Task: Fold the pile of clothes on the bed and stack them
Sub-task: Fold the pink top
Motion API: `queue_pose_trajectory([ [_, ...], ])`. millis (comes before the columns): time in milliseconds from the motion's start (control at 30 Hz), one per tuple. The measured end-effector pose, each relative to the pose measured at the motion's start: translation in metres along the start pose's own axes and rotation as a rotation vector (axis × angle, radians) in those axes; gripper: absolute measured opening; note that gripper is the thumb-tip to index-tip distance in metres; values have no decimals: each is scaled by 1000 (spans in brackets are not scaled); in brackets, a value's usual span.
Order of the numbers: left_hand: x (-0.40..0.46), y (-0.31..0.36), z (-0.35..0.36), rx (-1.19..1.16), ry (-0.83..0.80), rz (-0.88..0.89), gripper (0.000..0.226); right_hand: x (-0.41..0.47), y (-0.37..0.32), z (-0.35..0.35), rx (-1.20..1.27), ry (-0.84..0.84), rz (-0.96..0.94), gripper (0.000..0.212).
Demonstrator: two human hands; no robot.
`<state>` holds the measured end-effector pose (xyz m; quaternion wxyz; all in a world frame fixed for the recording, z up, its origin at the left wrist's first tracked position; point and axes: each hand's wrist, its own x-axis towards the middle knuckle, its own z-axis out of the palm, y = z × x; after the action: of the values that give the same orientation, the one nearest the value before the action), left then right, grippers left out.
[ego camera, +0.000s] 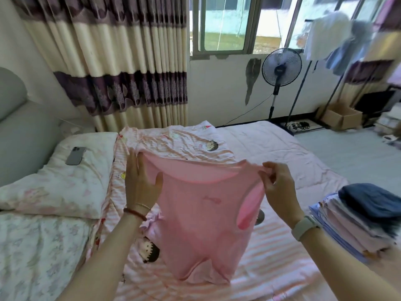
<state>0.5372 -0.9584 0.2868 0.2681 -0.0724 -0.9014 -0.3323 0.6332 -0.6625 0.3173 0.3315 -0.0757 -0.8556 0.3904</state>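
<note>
A person holds a pink top up over the bed, its upper edge stretched between both hands and its lower part draping down onto the striped pink cover. The left hand lies with straight fingers along the garment's left edge, its grip spread, thumb pressed onto the front of the cloth. The right hand pinches the right shoulder strap between curled fingers and thumb. The fabric looks thin, soft and slightly sheer, with a wide scooped neckline. Just right of the right forearm sits a stack of folded clothes, topped by a dark blue piece. A smartphone lies on a floral pillow to the left.
</note>
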Motion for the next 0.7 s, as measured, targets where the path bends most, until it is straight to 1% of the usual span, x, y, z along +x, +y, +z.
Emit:
queue_pose_trajectory([
  [67, 21, 26, -21, -65, 78, 75, 70, 12, -14, -14, 11, 82, -26, 6],
  [100, 31, 41, -34, -111, 118, 107, 69, 19, -23, -21, 24, 127, -37, 6],
  [233, 58, 95, -91, -251, 297, 238, 62, 50, -68, -50, 38, 326, -69, 14],
  [333, 68, 122, -131, -332, 324, 288, 60, 72, -109, -70, 81, 431, -95, 16],
  [433, 70, 137, -167, -351, 348, 328, 58, 84, -140, -90, 71, 498, -120, 19],
  [500, 69, 140, -186, -314, 417, 402, 50, 90, -154, -102, 9, 557, -184, 20],
  [567, 67, 140, -199, -318, 469, 425, 42, 94, -163, -111, -18, 599, -206, 19],
  [700, 52, 134, -206, -320, 466, 449, 31, 90, -162, -113, 171, 575, -197, 14],
])
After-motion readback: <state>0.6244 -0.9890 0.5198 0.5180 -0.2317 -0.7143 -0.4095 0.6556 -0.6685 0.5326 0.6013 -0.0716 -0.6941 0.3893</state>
